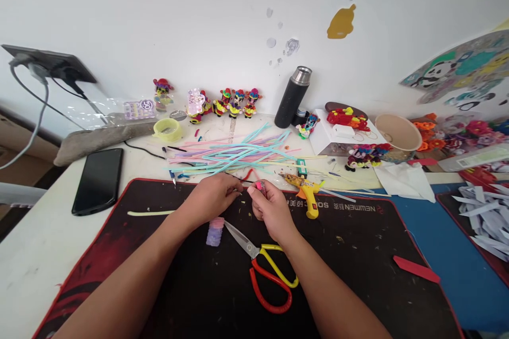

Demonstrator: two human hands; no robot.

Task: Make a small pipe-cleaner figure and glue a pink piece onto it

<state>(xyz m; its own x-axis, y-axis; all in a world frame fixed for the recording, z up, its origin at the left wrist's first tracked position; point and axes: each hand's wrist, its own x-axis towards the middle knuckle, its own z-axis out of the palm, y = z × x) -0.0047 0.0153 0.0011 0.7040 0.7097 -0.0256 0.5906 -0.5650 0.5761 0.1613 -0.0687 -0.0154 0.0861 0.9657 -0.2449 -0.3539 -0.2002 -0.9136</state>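
Both hands meet over the dark desk mat [178, 286]. My right hand [274, 212] is closed around a small pink-and-dark fuzzy piece [261, 187], mostly covered by the fingers. My left hand [214, 198] pinches close beside it, its fingertips near a thin dark strand; what exactly they grip is too small to tell. Just below the left hand lies a pink and purple ridged fuzzy piece [215, 232]. Scissors [250, 249] with one red and one yellow handle rest on the mat under the hands, blades slightly parted. A yellow glue gun [308, 193] lies right of my right hand.
Behind the hands spreads a pile of pastel pipe cleaners [234, 151]. Several small fuzzy figures [238, 103] stand along the wall, near a black thermos [293, 98]. A phone [97, 181] lies left, a tape roll [167, 130] behind it, and a red strip [416, 269] right.
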